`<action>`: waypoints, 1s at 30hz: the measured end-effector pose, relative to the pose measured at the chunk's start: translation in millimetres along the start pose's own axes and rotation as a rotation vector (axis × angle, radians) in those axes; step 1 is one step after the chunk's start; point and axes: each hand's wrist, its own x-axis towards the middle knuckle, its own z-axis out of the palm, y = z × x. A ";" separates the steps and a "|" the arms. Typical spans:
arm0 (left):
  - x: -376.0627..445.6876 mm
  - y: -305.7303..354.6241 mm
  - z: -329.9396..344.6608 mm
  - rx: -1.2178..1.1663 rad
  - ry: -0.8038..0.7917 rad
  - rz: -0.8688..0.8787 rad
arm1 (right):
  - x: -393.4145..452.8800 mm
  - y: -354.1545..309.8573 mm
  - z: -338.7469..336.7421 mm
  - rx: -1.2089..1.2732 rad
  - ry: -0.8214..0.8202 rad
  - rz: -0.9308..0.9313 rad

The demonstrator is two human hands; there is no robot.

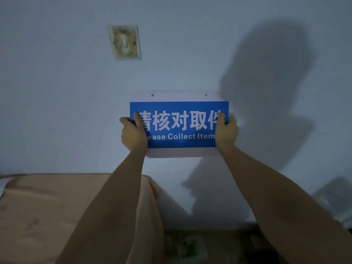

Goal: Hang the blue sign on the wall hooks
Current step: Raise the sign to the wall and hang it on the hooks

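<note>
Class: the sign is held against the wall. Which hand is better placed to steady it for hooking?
Neither clearly: the left hand and right hand grip opposite ends of the blue sign at equal height.

Sign [179, 124] flat against wall [57, 92] — switch plate [125, 42] above-left, table [47, 206] below-left.

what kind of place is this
Probably a parcel pickup or storage room, though that is a guess. The blue sign held against the bare wall reads "Collect Item", a grimy old wall switch sits above, and a cloth-covered surface stands below.

one blue sign [179, 124], two hands, one wall switch [125, 42]
</note>
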 end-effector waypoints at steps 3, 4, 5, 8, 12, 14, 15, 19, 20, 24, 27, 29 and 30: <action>14.3 38.9 -0.7 -0.032 0.020 0.084 | 17.4 -32.2 -1.8 0.055 0.057 -0.025; 18.6 52.5 -1.6 -0.047 0.026 0.109 | 22.6 -44.4 -3.2 0.071 0.072 -0.035; 22.3 65.7 -2.8 -0.060 0.033 0.136 | 27.7 -55.8 -5.1 0.079 0.091 -0.055; 30.7 102.5 -4.5 -0.094 0.073 0.204 | 42.5 -89.0 -13.7 0.070 0.141 -0.133; 37.3 141.1 -0.6 -0.161 0.082 0.261 | 61.8 -126.2 -29.2 0.056 0.180 -0.203; 40.4 157.1 2.3 -0.188 0.078 0.269 | 70.3 -142.7 -35.9 0.046 0.193 -0.226; 41.9 164.7 3.7 -0.202 0.076 0.272 | 74.6 -149.8 -38.5 0.045 0.199 -0.235; 46.1 193.1 8.3 -0.255 0.069 0.308 | 90.2 -171.7 -45.6 0.070 0.241 -0.280; 46.7 199.4 8.9 -0.267 0.068 0.317 | 93.5 -176.1 -46.9 0.073 0.248 -0.282; 51.5 221.4 12.7 -0.306 0.070 0.365 | 107.5 -189.0 -50.2 0.104 0.265 -0.294; 57.8 236.8 17.8 -0.343 0.068 0.385 | 118.5 -197.8 -51.0 0.139 0.277 -0.304; 61.4 247.4 20.8 -0.352 0.080 0.413 | 126.1 -204.8 -51.7 0.156 0.291 -0.308; 62.9 253.0 22.0 -0.350 0.085 0.423 | 130.0 -208.4 -52.0 0.164 0.297 -0.316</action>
